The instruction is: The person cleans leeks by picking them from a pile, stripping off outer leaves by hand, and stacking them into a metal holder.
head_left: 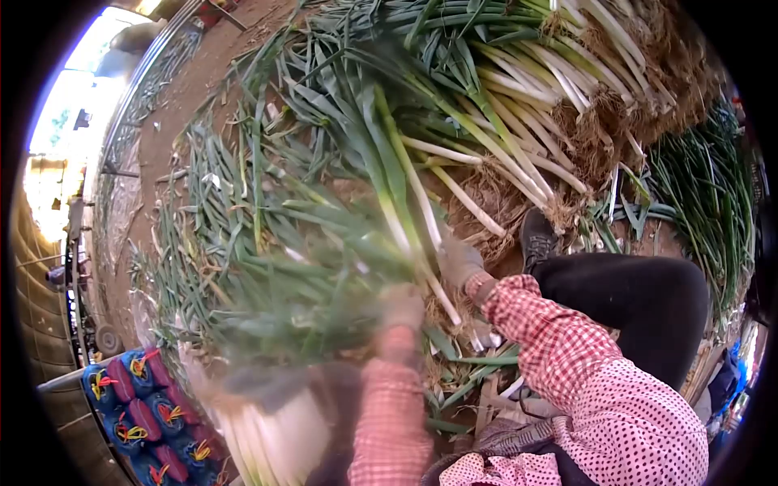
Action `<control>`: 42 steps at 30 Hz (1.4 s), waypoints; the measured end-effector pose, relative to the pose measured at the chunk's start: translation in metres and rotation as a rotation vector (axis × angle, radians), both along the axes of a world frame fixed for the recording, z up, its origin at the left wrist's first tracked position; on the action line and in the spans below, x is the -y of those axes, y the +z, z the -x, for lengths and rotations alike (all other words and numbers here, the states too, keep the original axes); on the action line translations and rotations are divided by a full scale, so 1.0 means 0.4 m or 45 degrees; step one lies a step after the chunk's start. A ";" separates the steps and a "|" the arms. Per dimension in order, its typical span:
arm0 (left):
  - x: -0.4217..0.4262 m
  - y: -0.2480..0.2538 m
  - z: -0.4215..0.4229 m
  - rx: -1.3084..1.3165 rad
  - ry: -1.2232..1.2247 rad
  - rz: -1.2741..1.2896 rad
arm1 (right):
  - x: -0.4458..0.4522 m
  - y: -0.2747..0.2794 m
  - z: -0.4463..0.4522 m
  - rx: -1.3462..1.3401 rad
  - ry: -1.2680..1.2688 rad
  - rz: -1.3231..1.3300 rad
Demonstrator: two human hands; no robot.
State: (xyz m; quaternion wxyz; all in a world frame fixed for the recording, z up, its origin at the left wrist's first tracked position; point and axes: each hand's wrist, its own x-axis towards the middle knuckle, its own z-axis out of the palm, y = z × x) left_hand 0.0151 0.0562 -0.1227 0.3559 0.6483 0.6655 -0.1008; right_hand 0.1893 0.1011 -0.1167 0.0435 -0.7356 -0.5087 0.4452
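My right hand [460, 263], gloved in grey, is at the root end of long green onions [397, 186] whose leaves stretch up and away. Its fingers are partly hidden and I cannot make out its grip. My left hand [401, 306] is smeared by motion beside the lower stalks, with blurred green leaves [324, 259] around it. Below and to the left, a thick bundle of white stalks [275, 433] lies near my leg. A large pile of onions with brown roots [559, 105] spreads across the top.
Loose green leaves [219, 194] litter the ground at the left. A blue and red patterned item with yellow ties [146, 413] sits at the lower left. More greens [705, 194] lie at the right. My dark shoe [537, 239] rests beside the pile.
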 end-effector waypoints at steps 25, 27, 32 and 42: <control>0.097 0.118 0.065 0.706 0.995 -0.147 | -0.196 0.070 -0.475 0.266 -0.157 -0.188; 0.084 0.167 0.020 0.465 0.802 -0.256 | -0.206 0.098 -0.431 -0.027 -0.138 -0.176; -0.031 0.066 -0.075 0.931 0.794 0.020 | -0.039 0.106 -0.118 -0.283 0.386 -0.463; -0.020 0.220 0.105 1.459 1.344 0.026 | -0.025 0.160 -0.117 -0.071 0.836 -0.194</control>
